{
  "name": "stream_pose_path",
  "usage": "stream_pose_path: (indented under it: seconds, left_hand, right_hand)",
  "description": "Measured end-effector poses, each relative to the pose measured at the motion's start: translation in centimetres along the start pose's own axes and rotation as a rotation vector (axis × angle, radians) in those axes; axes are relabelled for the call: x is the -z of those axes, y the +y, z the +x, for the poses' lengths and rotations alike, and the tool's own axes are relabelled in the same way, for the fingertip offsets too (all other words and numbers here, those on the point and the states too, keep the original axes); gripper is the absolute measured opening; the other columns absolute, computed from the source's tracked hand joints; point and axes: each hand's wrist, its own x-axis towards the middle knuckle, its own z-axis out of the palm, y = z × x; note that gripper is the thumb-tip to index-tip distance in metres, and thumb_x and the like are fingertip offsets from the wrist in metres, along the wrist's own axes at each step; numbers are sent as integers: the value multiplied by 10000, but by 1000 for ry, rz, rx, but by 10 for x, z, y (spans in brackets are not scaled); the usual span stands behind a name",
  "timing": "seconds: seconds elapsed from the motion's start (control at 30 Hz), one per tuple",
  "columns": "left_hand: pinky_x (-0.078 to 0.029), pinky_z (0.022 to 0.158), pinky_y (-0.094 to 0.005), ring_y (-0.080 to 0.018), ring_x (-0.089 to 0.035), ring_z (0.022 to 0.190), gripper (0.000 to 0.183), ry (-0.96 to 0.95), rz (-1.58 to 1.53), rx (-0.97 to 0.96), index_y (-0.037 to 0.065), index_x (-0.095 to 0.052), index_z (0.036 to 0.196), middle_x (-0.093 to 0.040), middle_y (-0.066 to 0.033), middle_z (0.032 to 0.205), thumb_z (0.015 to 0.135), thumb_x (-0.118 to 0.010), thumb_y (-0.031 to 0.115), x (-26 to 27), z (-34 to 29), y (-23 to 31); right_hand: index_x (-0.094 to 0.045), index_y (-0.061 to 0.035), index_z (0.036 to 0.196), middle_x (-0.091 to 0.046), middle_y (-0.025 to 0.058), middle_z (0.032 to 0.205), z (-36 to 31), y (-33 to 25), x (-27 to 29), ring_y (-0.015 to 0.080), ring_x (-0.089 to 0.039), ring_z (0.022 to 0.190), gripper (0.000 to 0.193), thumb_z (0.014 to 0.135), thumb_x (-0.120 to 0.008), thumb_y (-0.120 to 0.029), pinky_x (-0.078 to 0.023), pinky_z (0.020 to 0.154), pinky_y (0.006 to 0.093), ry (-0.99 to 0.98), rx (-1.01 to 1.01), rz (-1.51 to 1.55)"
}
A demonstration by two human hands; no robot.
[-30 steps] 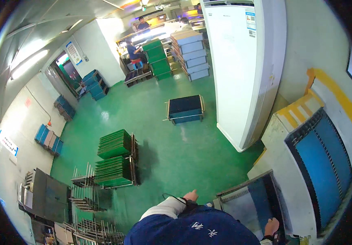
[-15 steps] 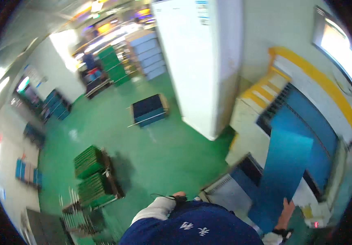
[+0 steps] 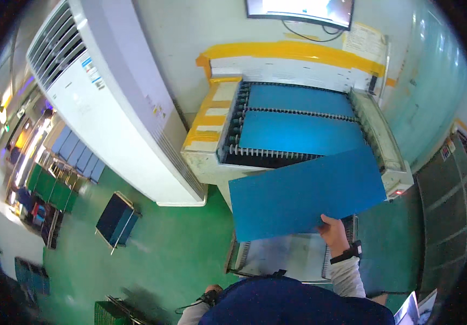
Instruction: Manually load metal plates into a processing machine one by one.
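A flat blue rectangular panel [image 3: 304, 197] is in my right hand [image 3: 332, 234], gripped at its near edge with the thumb on top. It is tilted above the near side of a white roller machine [image 3: 206, 157]. Two more blue panels, a farther one [image 3: 298, 100] and a nearer one [image 3: 298, 132], lie flat on the machine's rollers. My left hand [image 3: 213, 290] is low beside my body, apart from the panel. Its fingers are mostly hidden, so I cannot see whether it holds anything.
A pale slotted rack [image 3: 285, 262] stands below the held panel. Left of the machine rises a tall white air conditioner [image 3: 119, 119]. A dark blue bin-like trolley [image 3: 118, 219] is on the green floor. A screen [image 3: 301, 10] hangs above; a grey rack [image 3: 444, 216] is at the right.
My view has swung right toward the roller machine. The blue panel in my right hand has gone from a steep, lengthwise slant to lying more crosswise before the machine.
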Motion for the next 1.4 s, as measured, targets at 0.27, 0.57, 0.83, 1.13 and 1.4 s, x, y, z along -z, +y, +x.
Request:
stream_pose_path:
  seconds: [0.27,0.57,0.83,1.13,1.4]
  left_hand:
    - [-491,779,-368,-271,-618,869,348,-116,-39,72,94,-679,916,-657,-110,949,713,-623,371,-16,21,-22]
    - [-457,875,-385,-282,-579,989,414,-155,135,-22,135,-645,1042,-612,-84,1107,756,-568,425,-40,71,-63]
    - [-454,886,-378,-267,-580,998,394,-82,-5,-155,188,-651,1048,-622,-52,1097,770,-532,442,-75,95,-100]
    - [-467,860,-377,-275,-581,1004,427,-114,213,-1,208,-645,1068,-615,-63,1110,758,-515,470,-80,90,-95]
    - [-449,879,-393,-298,-567,1027,451,-162,134,61,187,-634,1073,-601,-98,1125,778,-477,489,-74,71,-77]
  right_hand:
    - [-553,-96,800,-558,28,776,28,12,3,194,-539,715,61,810,-613,-96,-487,722,398,-9,-120,192]
    - [-546,-79,797,-555,62,732,38,7,-7,228,-564,662,106,823,-620,-150,-506,699,388,-24,-103,272]
    - [-537,-83,932,-601,78,861,44,3,-21,237,-601,754,177,839,-617,-212,-506,636,348,-79,-177,108]
    - [-480,-1,859,-529,121,759,60,7,-23,307,-605,704,256,822,-641,-198,-522,607,396,-68,-139,176]
    - [-482,6,889,-553,142,798,68,2,-22,303,-606,716,279,826,-638,-216,-520,637,392,-82,-116,191]
